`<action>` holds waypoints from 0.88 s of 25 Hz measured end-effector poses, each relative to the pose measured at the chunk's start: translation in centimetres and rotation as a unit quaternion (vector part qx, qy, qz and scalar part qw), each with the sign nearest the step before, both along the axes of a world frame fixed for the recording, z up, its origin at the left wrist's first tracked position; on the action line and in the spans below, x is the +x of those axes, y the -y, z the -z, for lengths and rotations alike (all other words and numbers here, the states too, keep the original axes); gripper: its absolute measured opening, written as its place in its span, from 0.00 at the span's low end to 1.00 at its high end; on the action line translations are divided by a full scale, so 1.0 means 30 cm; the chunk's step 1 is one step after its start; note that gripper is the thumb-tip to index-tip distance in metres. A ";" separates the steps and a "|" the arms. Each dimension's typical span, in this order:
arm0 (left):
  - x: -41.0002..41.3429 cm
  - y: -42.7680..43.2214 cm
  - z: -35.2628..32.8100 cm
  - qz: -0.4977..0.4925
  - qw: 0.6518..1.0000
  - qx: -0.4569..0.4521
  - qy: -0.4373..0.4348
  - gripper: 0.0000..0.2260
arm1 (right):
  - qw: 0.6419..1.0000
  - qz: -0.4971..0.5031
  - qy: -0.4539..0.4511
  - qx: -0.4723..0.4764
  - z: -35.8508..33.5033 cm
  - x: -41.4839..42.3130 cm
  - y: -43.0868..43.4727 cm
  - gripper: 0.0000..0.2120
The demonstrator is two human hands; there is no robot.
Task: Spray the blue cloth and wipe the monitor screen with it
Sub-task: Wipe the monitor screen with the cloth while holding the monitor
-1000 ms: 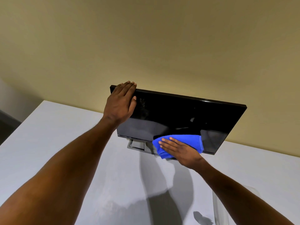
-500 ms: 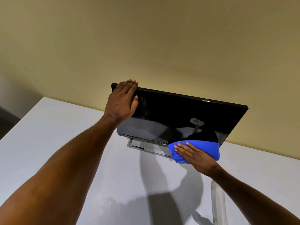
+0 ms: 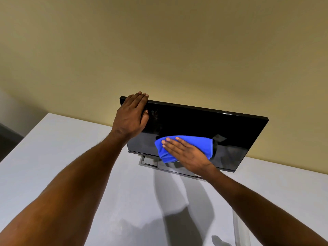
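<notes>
A black monitor point(image 3: 204, 125) stands on its grey stand point(image 3: 150, 163) at the back of the white table, its dark screen facing me. My left hand point(image 3: 130, 116) grips the monitor's top left corner, fingers curled over the upper edge. A folded blue cloth point(image 3: 198, 144) lies flat against the lower middle of the screen. My right hand point(image 3: 186, 154) presses on the cloth with fingers spread and pointing left. The spray bottle shows only as a clear sliver point(image 3: 238, 228) under my right forearm.
The white table point(image 3: 53, 157) spreads out left of and in front of the monitor. A beige wall point(image 3: 159, 50) rises close behind the monitor. The table's left edge drops to a dark floor point(image 3: 7, 139).
My right hand has slid the blue cloth back left along the lower screen, from the lower right part toward the middle. My left hand has stayed on the top left corner.
</notes>
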State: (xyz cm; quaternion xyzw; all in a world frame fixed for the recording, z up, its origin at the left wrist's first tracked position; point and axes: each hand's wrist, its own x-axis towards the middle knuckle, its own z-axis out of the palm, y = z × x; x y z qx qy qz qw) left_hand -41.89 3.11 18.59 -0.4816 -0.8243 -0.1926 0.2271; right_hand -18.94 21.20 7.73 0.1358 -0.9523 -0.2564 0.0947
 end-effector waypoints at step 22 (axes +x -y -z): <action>0.004 -0.005 0.008 -0.003 1.000 0.004 0.020 0.26 | 0.903 0.244 -0.266 -0.231 -0.117 0.028 -0.110 0.47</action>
